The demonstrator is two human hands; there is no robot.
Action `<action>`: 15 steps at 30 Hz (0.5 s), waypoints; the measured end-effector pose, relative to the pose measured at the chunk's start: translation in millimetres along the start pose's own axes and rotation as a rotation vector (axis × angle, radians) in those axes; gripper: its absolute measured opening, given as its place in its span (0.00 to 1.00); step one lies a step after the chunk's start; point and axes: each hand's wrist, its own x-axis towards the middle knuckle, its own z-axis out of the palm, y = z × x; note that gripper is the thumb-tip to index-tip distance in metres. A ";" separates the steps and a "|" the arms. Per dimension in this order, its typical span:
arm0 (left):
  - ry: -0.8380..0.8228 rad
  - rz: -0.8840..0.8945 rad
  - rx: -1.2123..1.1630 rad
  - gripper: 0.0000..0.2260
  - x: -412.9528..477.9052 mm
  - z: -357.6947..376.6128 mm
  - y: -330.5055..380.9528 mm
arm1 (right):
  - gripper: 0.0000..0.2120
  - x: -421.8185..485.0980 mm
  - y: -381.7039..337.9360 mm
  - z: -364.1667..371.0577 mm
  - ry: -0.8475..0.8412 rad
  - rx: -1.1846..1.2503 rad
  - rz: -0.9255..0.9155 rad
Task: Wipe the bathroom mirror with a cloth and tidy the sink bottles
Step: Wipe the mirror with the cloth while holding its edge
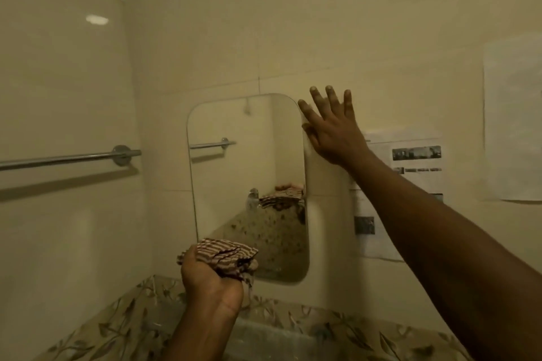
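A tall mirror with rounded corners hangs on the cream tiled wall at the centre. My left hand is raised in front of the mirror's lower left corner and grips a bunched brown-and-white striped cloth. My right hand is stretched out with fingers spread, flat against the wall at the mirror's upper right edge, thumb on the mirror's rim. No bottles are in view.
A chrome towel rail runs along the left wall. Printed paper sheets are stuck to the wall right of the mirror, with another sheet at the far right. A leaf-patterned glass shelf lies below.
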 end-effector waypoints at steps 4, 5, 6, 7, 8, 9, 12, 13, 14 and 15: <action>0.012 0.133 -0.051 0.23 13.8 22.6 17.2 | 0.30 13.2 12.4 19.5 0.022 -0.116 -0.050; 0.008 0.200 -0.034 0.23 19.1 31.4 21.5 | 0.30 12.5 13.8 25.7 0.047 -0.151 -0.058; 0.007 0.291 0.006 0.22 25.8 41.8 25.4 | 0.31 12.7 14.7 31.0 0.073 -0.169 -0.060; -0.002 0.412 0.070 0.21 30.4 52.8 30.9 | 0.31 12.4 14.8 33.0 0.091 -0.176 -0.057; -0.030 0.558 0.128 0.18 32.3 65.6 35.5 | 0.31 12.8 15.3 33.7 0.097 -0.181 -0.061; -0.060 0.707 0.177 0.14 33.9 79.8 38.5 | 0.31 13.1 17.1 35.0 0.096 -0.189 -0.073; -0.151 0.954 0.293 0.09 47.9 128.3 44.4 | 0.32 11.6 20.4 38.3 0.107 -0.210 -0.097; -0.156 0.991 0.329 0.09 55.1 145.2 44.4 | 0.32 11.4 20.4 39.4 0.118 -0.212 -0.100; -0.145 1.034 0.369 0.11 62.4 159.7 43.4 | 0.32 11.2 20.3 40.3 0.129 -0.212 -0.102; -0.147 1.083 0.412 0.14 69.3 173.3 41.2 | 0.31 11.1 20.5 41.3 0.137 -0.209 -0.103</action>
